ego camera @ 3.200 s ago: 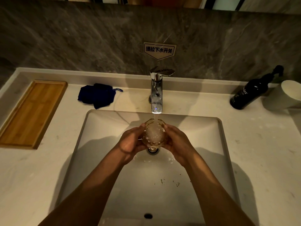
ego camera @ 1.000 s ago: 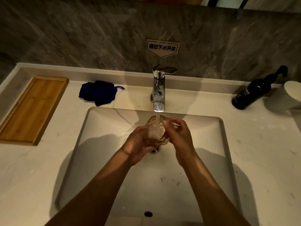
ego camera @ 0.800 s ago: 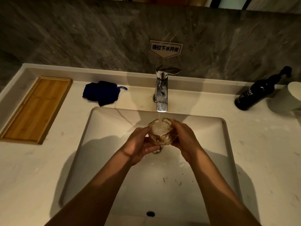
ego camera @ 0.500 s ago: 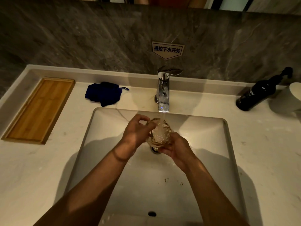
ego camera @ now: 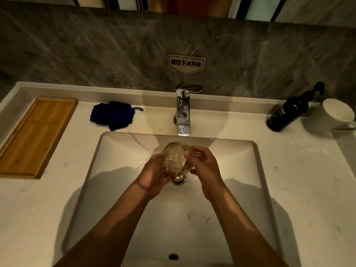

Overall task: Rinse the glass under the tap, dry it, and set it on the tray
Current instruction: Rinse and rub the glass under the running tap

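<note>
Head view: we've got the glass [ego camera: 174, 158] tipped leftward under the tap [ego camera: 183, 120], left hand [ego camera: 154, 173] cupped around its base, right hand [ego camera: 204, 164] pinching the rim. Cloth [ego camera: 112, 115] lies back-left, nearer our left hand

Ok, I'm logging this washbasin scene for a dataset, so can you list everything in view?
glass: one, clear, held tilted under the running water over the sink
tap: one, chrome, behind the sink, running
sink: one, white, set in the counter
tray: one, wooden, counter far left
cloth: one, dark blue, counter left of the tap
pump bottle: one, black, counter far right
mug: one, white, right of the pump bottle
sign: one, pale, on the grey wall above the tap
left hand: holding the glass
right hand: fingers on the glass
</note>
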